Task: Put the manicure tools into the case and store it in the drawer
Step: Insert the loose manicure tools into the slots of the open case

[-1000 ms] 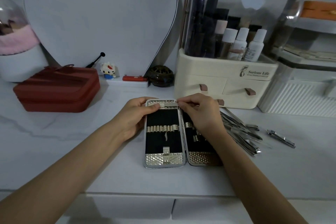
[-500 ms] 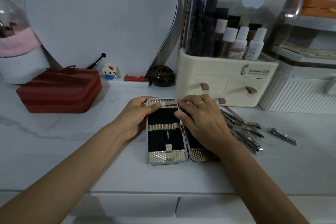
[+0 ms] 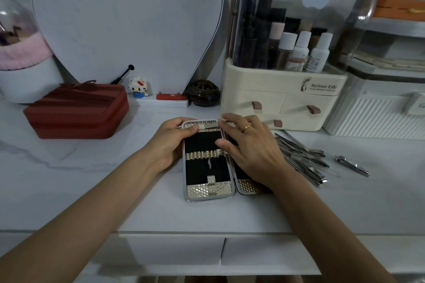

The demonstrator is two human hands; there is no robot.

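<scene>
Two drawers point(image 3: 174, 250) sit shut under the front edge of the white worktop point(image 3: 69, 179). On it, the case point(image 3: 208, 163) lies open flat, black lining up, with a silver band of loops across its left half. The left hand point(image 3: 171, 142) grips the case's left edge, thumb pressed on the top border. The right hand point(image 3: 250, 151) lies spread over the right half, a gold ring point(image 3: 247, 127) on one finger; its fingertips pinch a thin metal tool point(image 3: 210, 124) at the case's top, though what kind of tool is hard to tell. Just right of that hand the loose tools point(image 3: 301, 156) lie heaped on the worktop, and a clipper point(image 3: 351, 165) lies apart, farther right. Behind the case stands a cream organiser point(image 3: 282, 101) marked "Serious Life", with bottles point(image 3: 301, 53) under a clear dome that carries an apple-shaped reflection or logo. To the left sit a dark round pot point(image 3: 203, 92), a red stick point(image 3: 171, 96), a cat figure point(image 3: 138, 87) and a red zip box point(image 3: 78, 110). A ribbed white bin point(image 3: 377, 115) stands far right.
</scene>
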